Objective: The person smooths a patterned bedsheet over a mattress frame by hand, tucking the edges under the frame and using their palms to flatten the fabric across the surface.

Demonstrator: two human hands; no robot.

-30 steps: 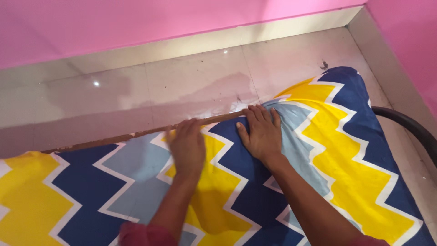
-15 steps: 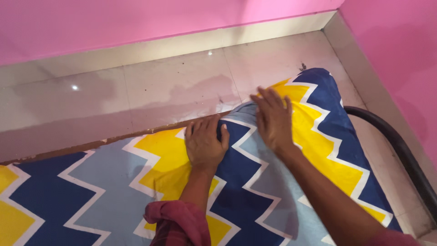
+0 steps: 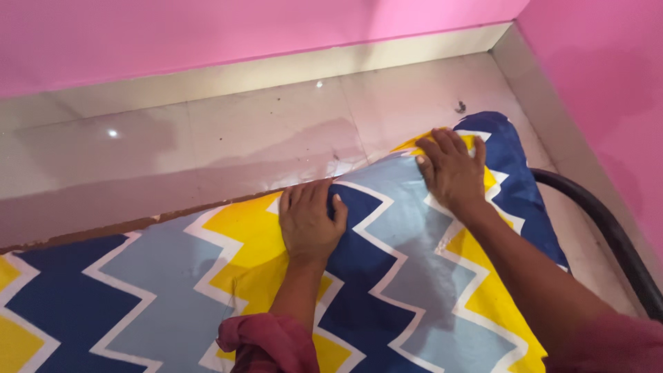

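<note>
Zigzag sheet (image 3: 387, 276): right hand (image 3: 452, 173) has slid, seemingly, toward the corner.

The right hand (image 3: 452, 173) has slid across the zigzag-patterned blue, yellow and white bedsheet (image 3: 387, 276) from mid-edge out toward the bed's far right corner; the left hand (image 3: 309, 221) has shifted right along the far edge, now pressing flat there; the cloth ahead of the right hand lies flatter.
</note>
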